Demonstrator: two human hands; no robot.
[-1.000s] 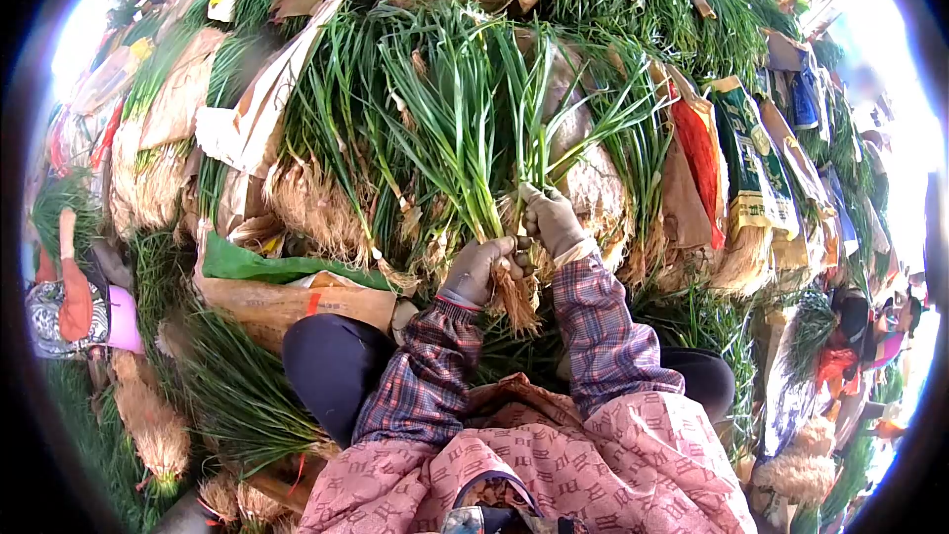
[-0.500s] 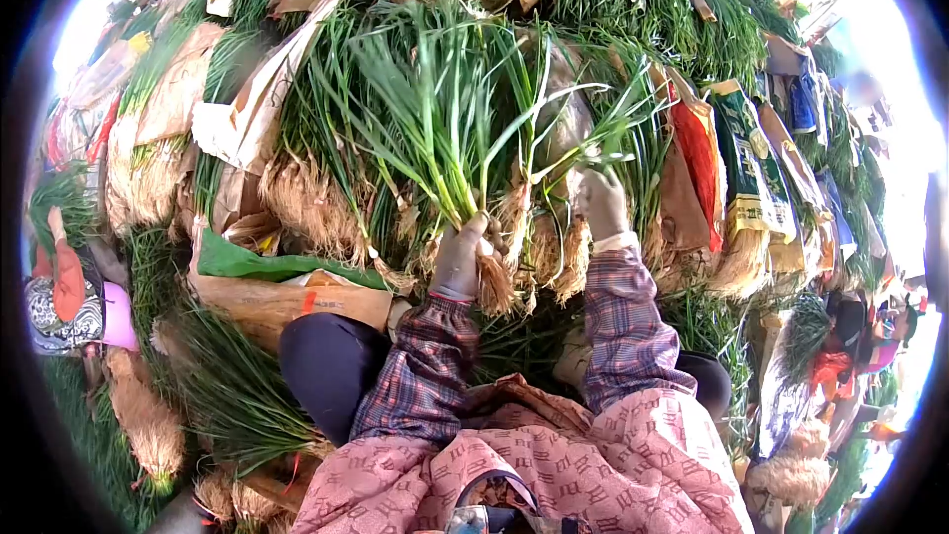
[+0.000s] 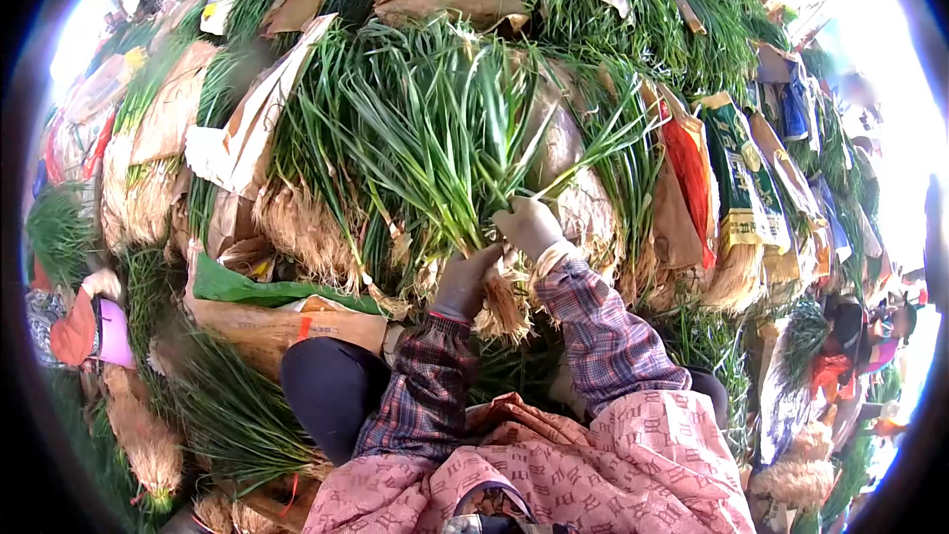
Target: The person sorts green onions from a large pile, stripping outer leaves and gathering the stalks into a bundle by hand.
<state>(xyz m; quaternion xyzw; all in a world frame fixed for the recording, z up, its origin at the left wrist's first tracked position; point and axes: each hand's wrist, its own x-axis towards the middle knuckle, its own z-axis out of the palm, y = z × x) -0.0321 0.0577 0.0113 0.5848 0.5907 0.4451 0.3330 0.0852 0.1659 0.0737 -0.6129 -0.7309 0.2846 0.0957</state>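
My left hand (image 3: 466,283), in a pale glove, is closed round the lower stems of a bunch of green onion seedlings (image 3: 445,163). The bunch's leaves fan upward and away from me, and its tan roots (image 3: 507,309) hang below the hand. Just right of it, my right hand (image 3: 532,225), also gloved, is closed with its fingertips against the stems. Leaves spread up and right from beside those fingers, so it grips one or more green onion seedlings at the bunch. Exactly how many is hidden.
More seedlings with roots lie in rows ahead, some wrapped in brown paper (image 3: 259,119). A green printed bag (image 3: 736,173) stands at right. A brown sheet with a green edge (image 3: 277,316) lies by my left knee (image 3: 331,391). A person with a pink item (image 3: 116,331) is at far left.
My right hand has moved left and down to the bunch, bringing the seedling it held against the others. My left hand keeps its hold with little movement.
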